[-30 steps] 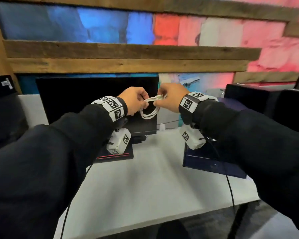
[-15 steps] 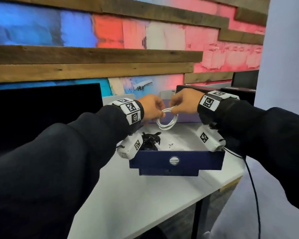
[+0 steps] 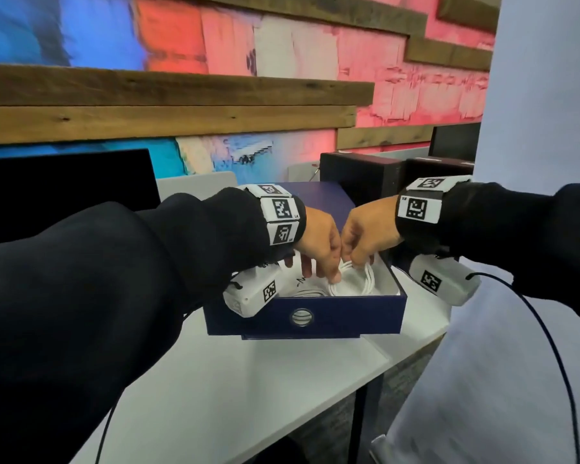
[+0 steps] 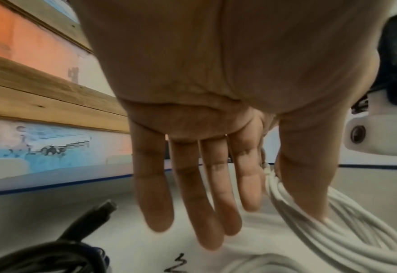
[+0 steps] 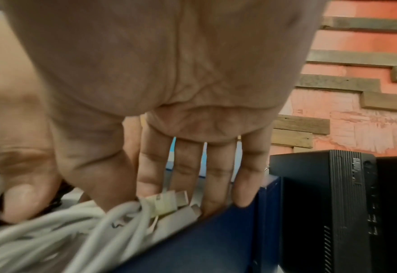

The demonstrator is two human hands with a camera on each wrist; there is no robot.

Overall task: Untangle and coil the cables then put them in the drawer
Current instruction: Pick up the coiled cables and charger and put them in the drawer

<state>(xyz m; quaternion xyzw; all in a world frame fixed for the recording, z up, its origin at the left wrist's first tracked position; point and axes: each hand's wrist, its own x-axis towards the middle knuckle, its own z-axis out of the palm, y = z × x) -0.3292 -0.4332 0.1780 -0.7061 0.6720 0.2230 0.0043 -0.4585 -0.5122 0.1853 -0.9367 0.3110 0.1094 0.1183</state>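
Landmark: the blue drawer (image 3: 315,318), standing pulled open on the white desk (image 3: 248,390); all places are given against it.

Change noted: half a second ago the white cable coil (image 3: 355,279) was held in the air above the drawer; it is now seen lowered inside, against the white floor of the drawer toward its right wall. The view has also been brought closer over the drawer.

Left hand (image 3: 318,244): placed inside the drawer, left of the coil. In the left wrist view the four fingers are shown straight and slightly spread, and the thumb (image 4: 307,177) is laid across the strands of the coil (image 4: 347,234) — touching, not curled round them.

Right hand (image 3: 365,236): placed over the right part of the drawer. In the right wrist view the bundled strands and two white plugs (image 5: 169,202) are seen beneath the fingers beside the blue wall (image 5: 216,240); the strands appear still pinched between thumb and fingers, though blur leaves this uncertain.

Other contents: a black cable (image 4: 52,254) is seen in the left part of the drawer; a second white cable (image 3: 310,291) lies just left of the coil.

Judgement: the coil is taken as delivered — release is under way. Only withdrawal of both hands is judged outstanding for this cable.

Risk: the loops may spring open once the hold is let go.
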